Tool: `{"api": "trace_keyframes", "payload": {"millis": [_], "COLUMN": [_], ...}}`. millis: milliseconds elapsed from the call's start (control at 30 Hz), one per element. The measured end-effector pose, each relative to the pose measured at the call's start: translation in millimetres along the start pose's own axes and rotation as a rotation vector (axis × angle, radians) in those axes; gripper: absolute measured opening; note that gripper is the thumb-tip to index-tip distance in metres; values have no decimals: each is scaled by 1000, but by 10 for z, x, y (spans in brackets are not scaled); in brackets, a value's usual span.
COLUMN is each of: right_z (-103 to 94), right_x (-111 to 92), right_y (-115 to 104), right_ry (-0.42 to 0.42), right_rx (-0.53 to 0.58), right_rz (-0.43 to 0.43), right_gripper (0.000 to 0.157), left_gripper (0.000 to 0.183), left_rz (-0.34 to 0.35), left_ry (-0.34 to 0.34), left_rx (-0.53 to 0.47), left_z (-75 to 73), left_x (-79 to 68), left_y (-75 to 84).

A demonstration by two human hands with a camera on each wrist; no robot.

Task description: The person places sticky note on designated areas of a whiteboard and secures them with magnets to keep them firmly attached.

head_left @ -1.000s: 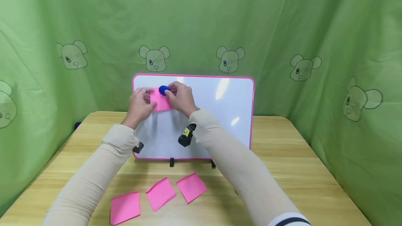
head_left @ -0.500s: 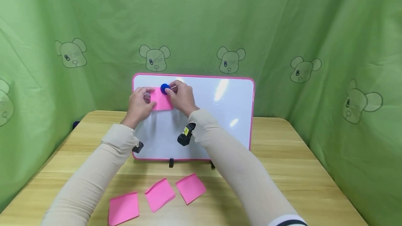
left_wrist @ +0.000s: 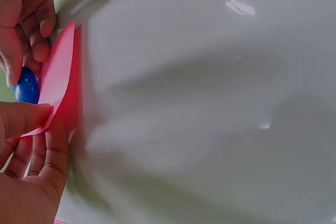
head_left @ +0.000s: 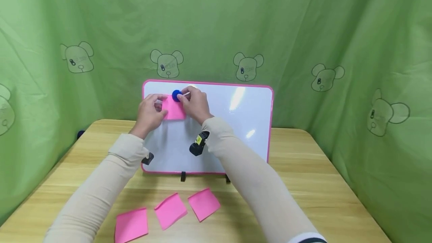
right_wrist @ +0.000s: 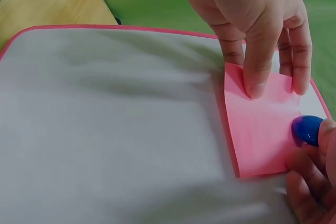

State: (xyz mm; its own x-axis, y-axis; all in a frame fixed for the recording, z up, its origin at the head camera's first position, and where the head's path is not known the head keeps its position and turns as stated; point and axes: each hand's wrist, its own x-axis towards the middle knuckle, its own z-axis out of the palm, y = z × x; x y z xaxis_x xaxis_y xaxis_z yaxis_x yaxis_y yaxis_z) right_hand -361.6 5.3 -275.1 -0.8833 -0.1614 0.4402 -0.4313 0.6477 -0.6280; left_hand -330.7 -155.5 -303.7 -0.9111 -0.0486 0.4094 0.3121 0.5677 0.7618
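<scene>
A pink sticky note (head_left: pixel 173 111) lies against the upper left of the whiteboard (head_left: pixel 216 134), its lower edge lifted off the surface in the left wrist view. My left hand (head_left: pixel 149 113) pinches the note's left edge, thumb in front and fingers behind. Between the thumb and fingers of my right hand (head_left: pixel 195 104) is a round blue magnet (head_left: pixel 176 95). The magnet (right_wrist: pixel 307 129) sits over the note's top edge, toward its right corner. In the right wrist view the left thumb presses flat on the pink paper (right_wrist: pixel 262 129).
Three more pink sticky notes, a left one (head_left: pixel 131 225), a middle one (head_left: pixel 171 211) and a right one (head_left: pixel 204 204), lie on the wooden table (head_left: pixel 303 183) before the board. Black feet (head_left: pixel 183 176) prop the pink-framed board. A green curtain (head_left: pixel 209 18) hangs behind.
The blue magnet has turned and shifted slightly right against the note's top edge, held in my right hand throughout. My left hand keeps its pinch on the note.
</scene>
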Motion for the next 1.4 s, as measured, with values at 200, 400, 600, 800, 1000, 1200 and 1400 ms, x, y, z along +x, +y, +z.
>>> {"api": "trace_keyframes", "payload": {"millis": [200,400,600,800,1000,1200,1400], "right_z": [-4,-6,2,-1,-39,-86,-121], "right_x": [22,18,1,0,-21,-64,-122], "right_y": [-8,-22,-12,4,30,96,198], "right_ry": [18,29,62,55,46,47,54], "right_rx": [-65,-96,-115,-94,-94,-93,-91], "right_rz": [34,73,53,42,45,28,6], "right_gripper": [24,24,22,20,18,16,15], "left_gripper": [46,46,46,46,47,47,48], "left_rz": [-6,-7,8,21,35,27,33], "left_ry": [-3,-4,1,10,15,17,9], "left_rx": [-2,5,12,14,16,17,6], "left_z": [-10,-10,-6,-3,-3,-15,-26], "left_x": [2,3,-2,-8,-2,-6,-28], "left_y": [-6,-5,-6,-9,-14,-7,-19]}}
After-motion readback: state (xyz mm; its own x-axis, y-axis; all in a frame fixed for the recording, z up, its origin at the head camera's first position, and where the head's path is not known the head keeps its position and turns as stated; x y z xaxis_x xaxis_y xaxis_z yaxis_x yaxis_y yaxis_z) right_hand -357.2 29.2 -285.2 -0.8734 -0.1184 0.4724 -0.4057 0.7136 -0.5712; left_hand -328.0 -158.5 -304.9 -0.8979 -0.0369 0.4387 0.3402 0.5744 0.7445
